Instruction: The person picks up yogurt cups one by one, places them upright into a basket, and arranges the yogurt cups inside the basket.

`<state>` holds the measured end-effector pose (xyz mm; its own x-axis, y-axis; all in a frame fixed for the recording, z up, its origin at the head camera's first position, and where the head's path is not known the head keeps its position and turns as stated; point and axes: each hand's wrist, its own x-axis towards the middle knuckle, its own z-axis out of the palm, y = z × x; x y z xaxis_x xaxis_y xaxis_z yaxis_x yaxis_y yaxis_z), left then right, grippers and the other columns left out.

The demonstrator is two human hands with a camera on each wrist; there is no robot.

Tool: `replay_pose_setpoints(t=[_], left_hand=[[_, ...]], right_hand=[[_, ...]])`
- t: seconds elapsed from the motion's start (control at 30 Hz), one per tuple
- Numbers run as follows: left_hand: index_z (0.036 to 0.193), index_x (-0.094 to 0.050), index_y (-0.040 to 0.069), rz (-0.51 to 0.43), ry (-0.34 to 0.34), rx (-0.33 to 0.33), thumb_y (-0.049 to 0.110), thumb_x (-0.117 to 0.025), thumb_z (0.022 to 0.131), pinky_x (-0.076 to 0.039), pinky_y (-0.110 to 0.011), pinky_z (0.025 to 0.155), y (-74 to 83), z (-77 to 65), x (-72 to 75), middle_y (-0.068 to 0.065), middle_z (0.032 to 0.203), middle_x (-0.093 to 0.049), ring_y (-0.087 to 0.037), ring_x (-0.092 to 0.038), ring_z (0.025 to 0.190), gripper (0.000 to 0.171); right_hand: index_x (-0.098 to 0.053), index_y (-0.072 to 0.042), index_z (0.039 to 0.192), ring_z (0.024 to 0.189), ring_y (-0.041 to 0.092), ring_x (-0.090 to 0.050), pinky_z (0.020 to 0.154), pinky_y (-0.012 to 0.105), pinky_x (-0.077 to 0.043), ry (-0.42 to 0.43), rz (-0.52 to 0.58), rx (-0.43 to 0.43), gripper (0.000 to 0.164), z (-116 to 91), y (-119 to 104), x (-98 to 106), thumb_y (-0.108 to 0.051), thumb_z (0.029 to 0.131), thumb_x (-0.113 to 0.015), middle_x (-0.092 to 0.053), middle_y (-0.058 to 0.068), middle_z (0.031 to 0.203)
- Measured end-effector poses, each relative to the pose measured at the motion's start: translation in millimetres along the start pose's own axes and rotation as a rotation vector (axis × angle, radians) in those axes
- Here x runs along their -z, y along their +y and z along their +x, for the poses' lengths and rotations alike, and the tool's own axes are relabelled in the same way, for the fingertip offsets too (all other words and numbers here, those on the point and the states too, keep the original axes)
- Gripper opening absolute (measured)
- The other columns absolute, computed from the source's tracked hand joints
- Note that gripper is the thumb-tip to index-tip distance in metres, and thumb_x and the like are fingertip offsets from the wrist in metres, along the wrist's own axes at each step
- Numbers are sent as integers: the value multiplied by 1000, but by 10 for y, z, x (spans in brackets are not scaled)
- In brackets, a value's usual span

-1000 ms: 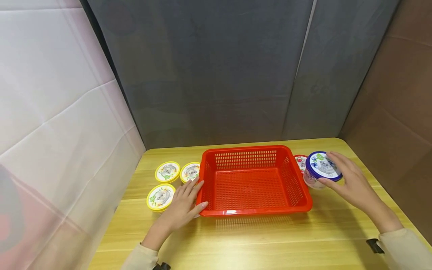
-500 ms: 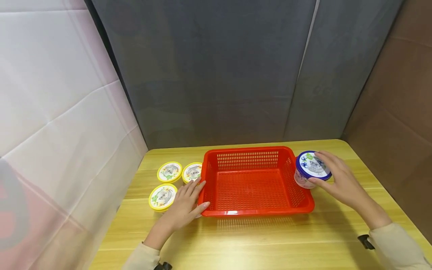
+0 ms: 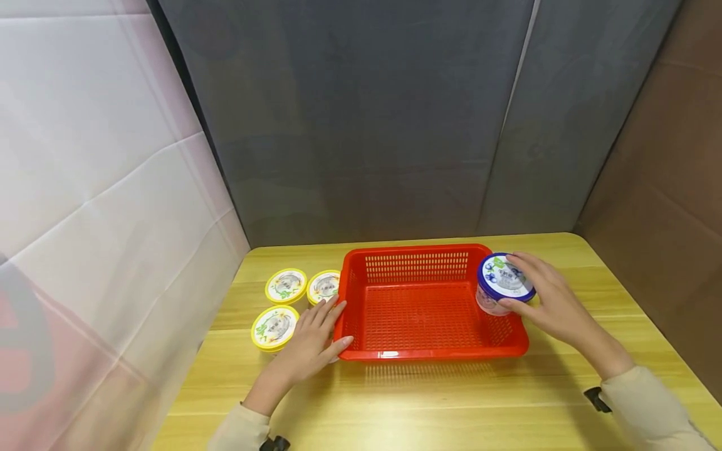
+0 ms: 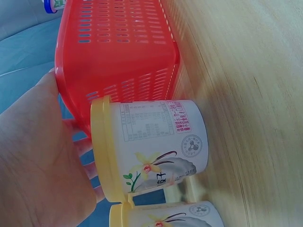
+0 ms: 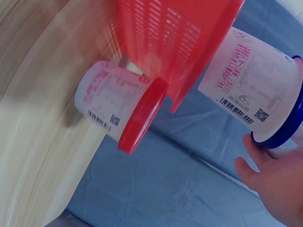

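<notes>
My right hand (image 3: 555, 304) grips a tub with a blue lid (image 3: 506, 276) by its lid, fingers at the back and thumb in front. The tub hangs over the right rim of the red plastic basket (image 3: 431, 355), and the right wrist view shows the tub's pale printed side (image 5: 251, 78). My left hand (image 3: 307, 344) rests with extended fingers on the basket's left rim. Under that hand, the left wrist view shows a yellow-lidded tub (image 4: 156, 142) close against the basket's outer wall. The basket's visible floor is bare.
Several yellow-lidded tubs (image 3: 286, 286) stand left of the basket. A red-lidded tub (image 5: 118, 101) stands on the table beside the basket's right wall; the head view hides it. A dark grey curtain (image 3: 361, 125) hangs behind the wooden table (image 3: 440, 407), with side screens left and right.
My right hand has carried the blue-lidded tub leftward, from beside the basket to over its right rim, covering the red-lidded tub in the head view. My left hand stays on the basket rim.
</notes>
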<state>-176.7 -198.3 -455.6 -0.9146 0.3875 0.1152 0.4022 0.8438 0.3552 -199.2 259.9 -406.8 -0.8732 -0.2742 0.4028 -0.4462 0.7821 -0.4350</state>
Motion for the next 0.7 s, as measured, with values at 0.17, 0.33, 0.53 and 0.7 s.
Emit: replay_pose_setpoints(t=[0.17,0.33,0.53,0.7], left_hand=[[157,-29,18,4,1,-2,61,-44,98,-18,-61,122,1,-6,3,-5,167,-21,-38,-21,152,75],[157,-28,18,3,-5,-1,62,-44,98,-18,-61,122,6,-9,12,-6,167,-21,-38,-21,152,76],[158,-27,19,7,-23,15,63,-42,97,-17,-61,123,4,-12,19,-4,167,-19,-37,-19,153,77],[158,-26,20,6,-27,17,64,-41,97,-17,-61,123,6,-10,23,-4,168,-18,-37,-19,154,77]], right_hand=[[-43,-14,148,133,46,-38,97,74,-38,-8,8,29,80,31,-33,-84,-32,80,-82,-41,20,152],[-44,-15,148,133,44,-39,95,70,-44,-38,9,27,80,57,-90,-163,-35,81,-81,-39,18,153],[-39,-20,151,136,42,-38,95,70,-47,-104,33,-10,83,114,-186,-260,-44,82,-78,-37,15,156],[-42,-20,149,137,39,-39,98,68,-46,-90,79,31,84,147,-261,-384,-42,79,-82,-39,12,156]])
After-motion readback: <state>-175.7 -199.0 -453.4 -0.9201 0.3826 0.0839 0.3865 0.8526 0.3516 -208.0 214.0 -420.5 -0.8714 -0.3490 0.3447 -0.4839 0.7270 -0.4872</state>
